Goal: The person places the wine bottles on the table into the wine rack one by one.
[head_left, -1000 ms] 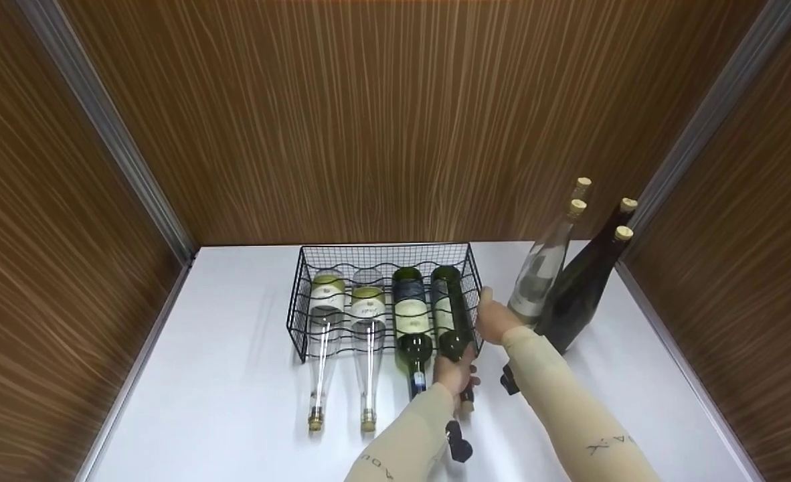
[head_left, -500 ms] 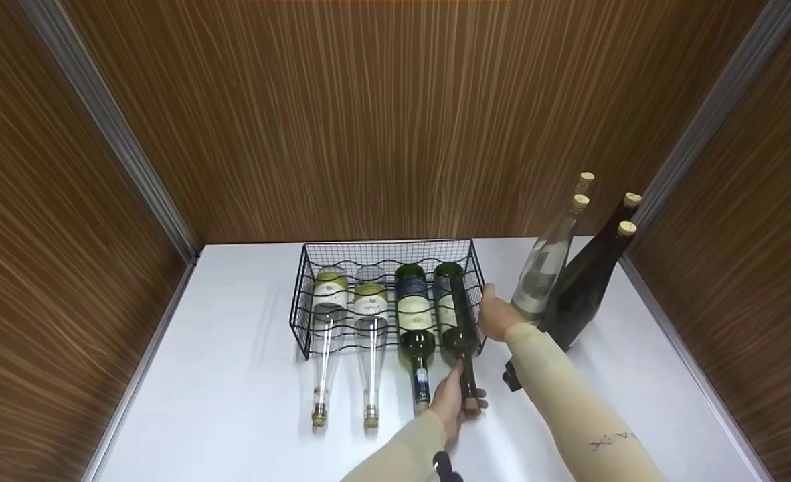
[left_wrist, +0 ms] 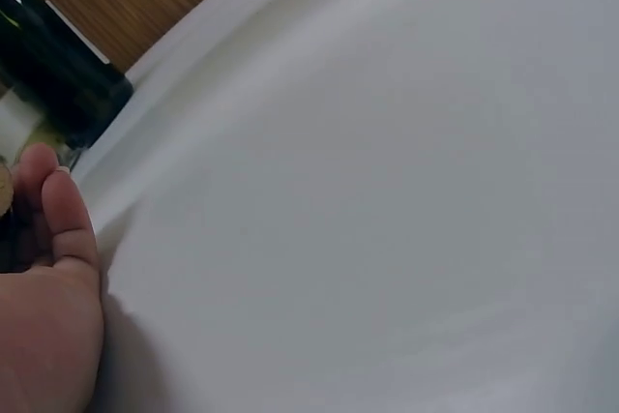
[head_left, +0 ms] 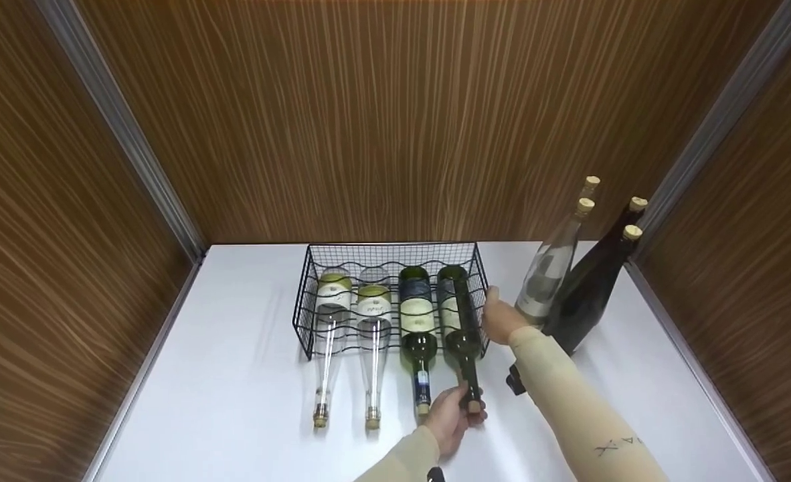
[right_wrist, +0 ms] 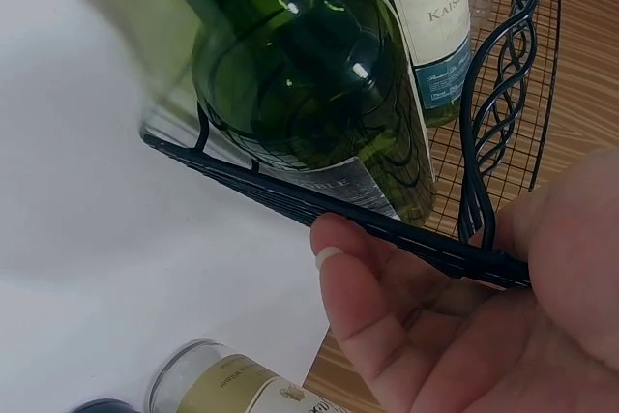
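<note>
A black wire wine rack holds several bottles lying side by side, necks toward me. My left hand holds the neck of the rightmost green wine bottle near its cork, fingers curled beneath it. At the rack's right side, my right hand grips the wire rim; in the right wrist view its thumb and fingers pinch the black wire. The left wrist view catches only part of the left hand and a cork at the edge.
Left of the held bottle lie another green bottle and two clear bottles. Clear and dark corked bottles stand close by the right hand. Wood-grain panels enclose the white table behind and at both sides.
My left hand has slid toward me along the bottle, from near its shoulder down to the cork end of the neck. The right hand stays on the rack's side.
</note>
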`<state>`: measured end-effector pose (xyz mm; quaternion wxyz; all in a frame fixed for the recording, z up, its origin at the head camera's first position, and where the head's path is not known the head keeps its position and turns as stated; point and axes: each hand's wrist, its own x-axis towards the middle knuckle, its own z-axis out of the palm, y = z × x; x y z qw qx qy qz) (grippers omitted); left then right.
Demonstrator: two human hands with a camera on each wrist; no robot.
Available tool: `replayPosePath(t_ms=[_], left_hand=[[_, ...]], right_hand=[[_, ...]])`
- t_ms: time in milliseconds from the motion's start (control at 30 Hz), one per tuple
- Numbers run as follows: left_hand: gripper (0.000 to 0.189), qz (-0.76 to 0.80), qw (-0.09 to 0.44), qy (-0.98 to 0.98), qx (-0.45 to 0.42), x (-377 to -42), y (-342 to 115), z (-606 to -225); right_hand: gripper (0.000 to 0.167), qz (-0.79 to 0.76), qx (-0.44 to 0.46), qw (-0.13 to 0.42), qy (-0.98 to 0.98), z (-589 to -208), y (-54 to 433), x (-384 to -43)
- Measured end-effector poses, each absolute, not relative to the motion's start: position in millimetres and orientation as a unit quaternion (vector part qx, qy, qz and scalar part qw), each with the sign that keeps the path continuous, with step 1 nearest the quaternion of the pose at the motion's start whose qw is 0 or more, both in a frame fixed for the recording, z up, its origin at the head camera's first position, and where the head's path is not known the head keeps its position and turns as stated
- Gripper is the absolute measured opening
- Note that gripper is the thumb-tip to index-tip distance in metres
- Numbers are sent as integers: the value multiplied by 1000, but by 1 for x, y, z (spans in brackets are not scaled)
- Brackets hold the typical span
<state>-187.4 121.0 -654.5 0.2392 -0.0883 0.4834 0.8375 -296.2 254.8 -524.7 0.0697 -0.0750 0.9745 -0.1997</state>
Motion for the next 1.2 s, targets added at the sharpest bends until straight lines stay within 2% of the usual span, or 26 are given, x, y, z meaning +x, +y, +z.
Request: replayPosePath(t_ms=[233, 667, 1200], left_hand=[[35, 820, 241, 514, -74, -187, 121, -656], [38, 794, 230, 556, -80, -189, 126, -654], [36, 791, 226, 564, -68, -191, 127, -655]], right_hand=[[49, -201, -75, 66, 975, -527, 254, -297], [39, -201, -84, 43, 975, -527, 256, -295], [43, -201, -80, 43, 975, -527, 255, -296]])
